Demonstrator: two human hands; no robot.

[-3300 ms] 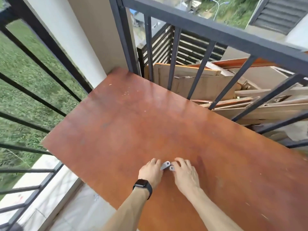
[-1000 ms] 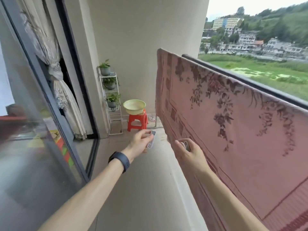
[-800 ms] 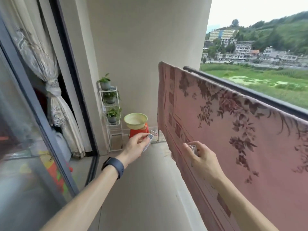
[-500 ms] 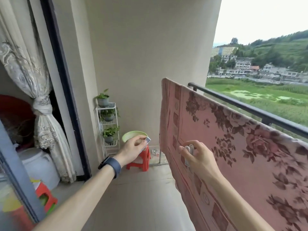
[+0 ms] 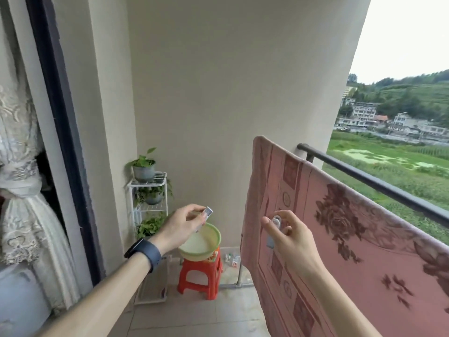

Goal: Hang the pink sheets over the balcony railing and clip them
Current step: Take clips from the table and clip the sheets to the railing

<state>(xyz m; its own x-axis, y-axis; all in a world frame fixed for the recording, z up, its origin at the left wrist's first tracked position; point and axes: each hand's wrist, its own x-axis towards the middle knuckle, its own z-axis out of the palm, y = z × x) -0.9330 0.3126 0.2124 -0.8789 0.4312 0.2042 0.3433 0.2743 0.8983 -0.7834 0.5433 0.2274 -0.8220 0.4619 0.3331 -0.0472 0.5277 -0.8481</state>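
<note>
1. Since the earliest frame both hands have come up off the brown board and the view has swung round to the balcony end wall; over the last half second the hands hold much the same pose, each with a clip.
2. Left hand [image 5: 179, 224]: fingers curled, pinching a grey clip [image 5: 207, 213] between thumb and fingertips, held in the air above the green basin [image 5: 206, 242], apart from the fabric. Dark watch [image 5: 144, 251] on that wrist.
3. Right hand [image 5: 289, 237]: thumb and fingers curled round a second clip [image 5: 276, 221], upright, close in front of the pink sheet [image 5: 352, 251]. Cannot tell whether clip or knuckles touch the fabric.
4. Pink sheet: floral print, draped over the railing [image 5: 379, 184], hanging down the inner side; its end edge stops short of the wall, leaving a bare stretch of rail.
5. No clip is on the sheet's visible top edge.
6. Rest: basin sits on a red stool [image 5: 200, 276] by the wall; white plant rack [image 5: 148, 190] with potted plants left of it; lace curtain [image 5: 19, 166] at far left.
</note>
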